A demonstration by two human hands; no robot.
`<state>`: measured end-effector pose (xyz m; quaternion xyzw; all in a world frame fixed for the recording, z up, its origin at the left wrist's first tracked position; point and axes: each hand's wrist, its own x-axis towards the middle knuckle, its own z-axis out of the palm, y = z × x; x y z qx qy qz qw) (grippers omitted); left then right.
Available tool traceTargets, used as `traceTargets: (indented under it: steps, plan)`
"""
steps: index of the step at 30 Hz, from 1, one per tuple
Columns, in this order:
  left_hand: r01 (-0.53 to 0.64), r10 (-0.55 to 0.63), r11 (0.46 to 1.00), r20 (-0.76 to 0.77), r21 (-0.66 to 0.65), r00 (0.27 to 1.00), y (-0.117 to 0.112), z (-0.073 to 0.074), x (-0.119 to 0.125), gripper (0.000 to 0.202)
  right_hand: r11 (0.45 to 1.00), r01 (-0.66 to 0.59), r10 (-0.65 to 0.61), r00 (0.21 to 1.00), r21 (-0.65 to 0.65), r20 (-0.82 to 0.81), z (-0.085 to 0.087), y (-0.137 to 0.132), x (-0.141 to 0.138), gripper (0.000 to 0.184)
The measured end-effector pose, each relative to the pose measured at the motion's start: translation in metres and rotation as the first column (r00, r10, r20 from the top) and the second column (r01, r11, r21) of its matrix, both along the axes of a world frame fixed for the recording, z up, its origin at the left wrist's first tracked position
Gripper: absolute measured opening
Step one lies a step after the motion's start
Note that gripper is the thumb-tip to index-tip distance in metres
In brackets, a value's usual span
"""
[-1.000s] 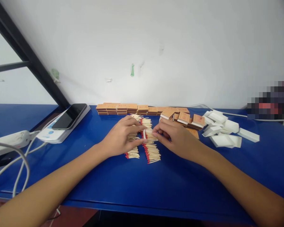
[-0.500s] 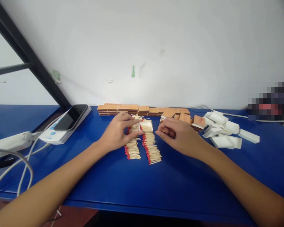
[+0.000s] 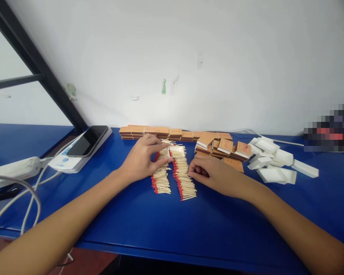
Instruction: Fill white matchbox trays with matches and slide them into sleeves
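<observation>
Two rows of red-tipped matches (image 3: 183,177) lie side by side on the blue table (image 3: 189,225). A small white tray filled with matches (image 3: 177,151) rests at the far end of the rows. My left hand (image 3: 141,158) holds that tray, thumb and fingers pinching its left side. My right hand (image 3: 212,172) lies on the table with its fingers curled at the right edge of the match rows, touching the sticks. What its fingertips hold, if anything, is hidden.
Orange matchbox sleeves (image 3: 160,131) line the wall, with a loose heap (image 3: 226,148) to the right. White inner trays (image 3: 275,162) lie scattered further right. At left sit a phone (image 3: 87,140) on a white device, a power strip (image 3: 11,172) and cables.
The left hand tipped the white tray flat and moved it to the far end of the rows. The right hand left the tray and dropped to the right side of the matches.
</observation>
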<state>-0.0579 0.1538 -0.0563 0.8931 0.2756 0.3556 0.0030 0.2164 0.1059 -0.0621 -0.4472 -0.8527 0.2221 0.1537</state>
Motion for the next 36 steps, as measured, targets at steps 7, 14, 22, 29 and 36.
traceTargets:
  steps: [7,14,22,29,36]
  plan:
    - [0.01,-0.01,1.0,-0.026,0.008,1.0,-0.002,-0.001,0.0,0.042,1.0,0.022,-0.022,1.0,-0.012,0.018,0.003,-0.004,-0.005,0.017]
    - [0.015,-0.014,1.0,-0.055,0.022,0.998,-0.003,0.0,0.001,0.043,1.0,-0.005,0.004,0.999,0.013,0.034,0.002,-0.004,-0.003,0.016]
    - [-0.004,0.006,1.0,-0.08,0.024,0.997,-0.001,0.0,-0.002,0.043,0.994,0.018,-0.022,0.999,0.105,0.036,0.013,-0.004,0.005,0.012]
    - [0.032,-0.033,0.999,-0.074,-0.017,0.997,-0.005,0.0,0.0,0.042,0.993,0.064,-0.057,0.996,0.099,-0.07,0.026,-0.005,0.007,0.011]
    - [0.154,-0.161,0.982,-0.056,-0.107,0.985,-0.018,0.004,0.008,0.041,0.976,0.037,-0.02,0.996,0.214,-0.085,0.02,-0.008,0.001,0.013]
